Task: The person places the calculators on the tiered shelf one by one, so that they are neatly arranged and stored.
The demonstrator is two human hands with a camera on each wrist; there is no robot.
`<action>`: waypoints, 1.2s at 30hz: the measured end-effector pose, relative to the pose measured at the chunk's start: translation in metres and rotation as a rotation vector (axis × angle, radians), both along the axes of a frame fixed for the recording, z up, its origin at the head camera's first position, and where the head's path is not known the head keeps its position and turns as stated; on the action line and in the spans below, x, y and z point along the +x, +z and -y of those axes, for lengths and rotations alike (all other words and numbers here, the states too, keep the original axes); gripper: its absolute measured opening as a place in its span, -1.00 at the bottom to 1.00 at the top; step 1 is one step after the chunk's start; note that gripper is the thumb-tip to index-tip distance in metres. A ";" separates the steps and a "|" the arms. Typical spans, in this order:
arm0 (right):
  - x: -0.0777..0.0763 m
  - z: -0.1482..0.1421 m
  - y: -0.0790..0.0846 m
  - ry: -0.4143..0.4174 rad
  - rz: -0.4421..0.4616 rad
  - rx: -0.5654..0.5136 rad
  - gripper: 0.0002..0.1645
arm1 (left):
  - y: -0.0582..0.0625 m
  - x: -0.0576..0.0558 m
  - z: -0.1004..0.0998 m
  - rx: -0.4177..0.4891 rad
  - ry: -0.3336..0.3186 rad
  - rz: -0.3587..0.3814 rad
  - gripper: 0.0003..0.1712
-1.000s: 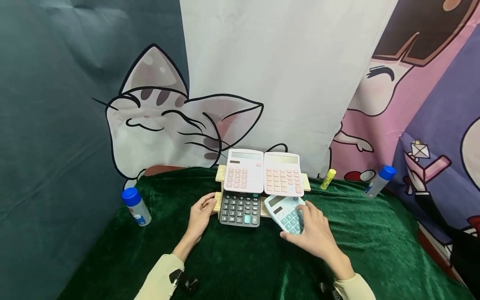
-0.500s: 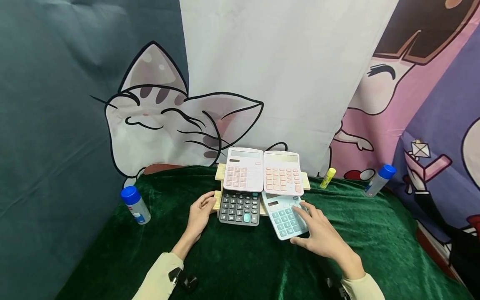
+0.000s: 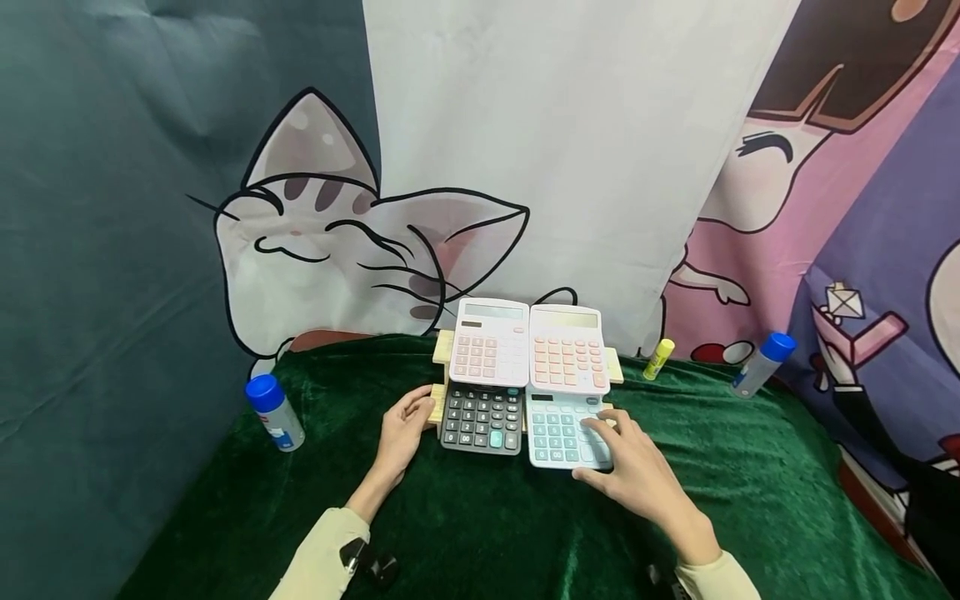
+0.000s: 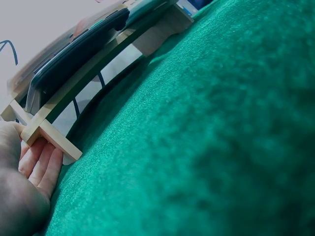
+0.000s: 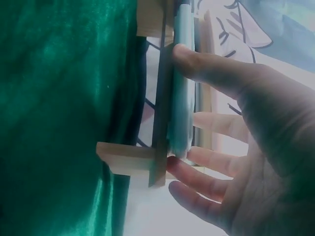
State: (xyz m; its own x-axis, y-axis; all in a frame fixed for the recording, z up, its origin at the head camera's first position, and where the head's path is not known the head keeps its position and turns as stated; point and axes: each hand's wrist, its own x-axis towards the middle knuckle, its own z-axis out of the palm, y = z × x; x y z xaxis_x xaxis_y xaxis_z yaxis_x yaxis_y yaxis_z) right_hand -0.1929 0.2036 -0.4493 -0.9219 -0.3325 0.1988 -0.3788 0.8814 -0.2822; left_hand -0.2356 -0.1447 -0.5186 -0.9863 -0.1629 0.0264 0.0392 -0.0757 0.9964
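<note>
A small wooden rack [image 3: 443, 346] stands on the green cloth, bearing calculators in two rows. White calculators with pink keys, a left one [image 3: 491, 343] and a right one [image 3: 567, 350], form the back row. In front lie a black calculator [image 3: 482, 421] at left and a light blue calculator [image 3: 553, 433] at right. My left hand [image 3: 401, 429] grips the rack's left end, its fingers behind the wooden leg [image 4: 60, 140] in the left wrist view. My right hand [image 3: 637, 467] holds the blue calculator, thumb at its lower edge and fingers at its right side.
A blue-capped spray bottle [image 3: 275, 414] stands on the left of the green cloth [image 3: 480, 533]. Behind the rack at right are a yellow glue stick [image 3: 657, 360] and another blue-capped bottle [image 3: 762, 365]. A printed backdrop [image 3: 585, 167] hangs close behind.
The light blue calculator has turned from a slant to straight and now sits beside the black one, my right hand moving with it. My left hand has stayed at the rack's end.
</note>
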 end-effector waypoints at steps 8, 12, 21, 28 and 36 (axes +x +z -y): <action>-0.001 0.005 -0.002 -0.014 -0.024 0.004 -0.18 | 0.000 -0.001 0.001 -0.010 0.016 0.006 -0.57; -0.001 0.007 -0.005 -0.017 -0.036 0.000 -0.16 | 0.000 0.000 0.001 -0.016 0.019 0.013 -0.57; -0.001 0.008 -0.010 -0.024 -0.057 -0.013 -0.15 | -0.001 0.000 0.000 -0.020 0.019 0.014 -0.59; -0.001 0.009 -0.013 -0.027 -0.057 -0.020 -0.16 | -0.002 0.001 -0.001 -0.013 0.023 0.015 -0.59; -0.001 0.009 -0.012 -0.023 -0.056 -0.025 -0.18 | -0.002 0.000 0.000 -0.017 0.010 0.007 -0.56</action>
State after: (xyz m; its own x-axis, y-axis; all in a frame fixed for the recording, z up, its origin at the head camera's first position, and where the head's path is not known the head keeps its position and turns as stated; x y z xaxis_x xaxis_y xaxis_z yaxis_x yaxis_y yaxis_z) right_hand -0.1939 0.1946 -0.4610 -0.9163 -0.3060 0.2585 -0.3746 0.8830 -0.2829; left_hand -0.2358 -0.1442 -0.5202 -0.9848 -0.1719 0.0228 0.0333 -0.0585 0.9977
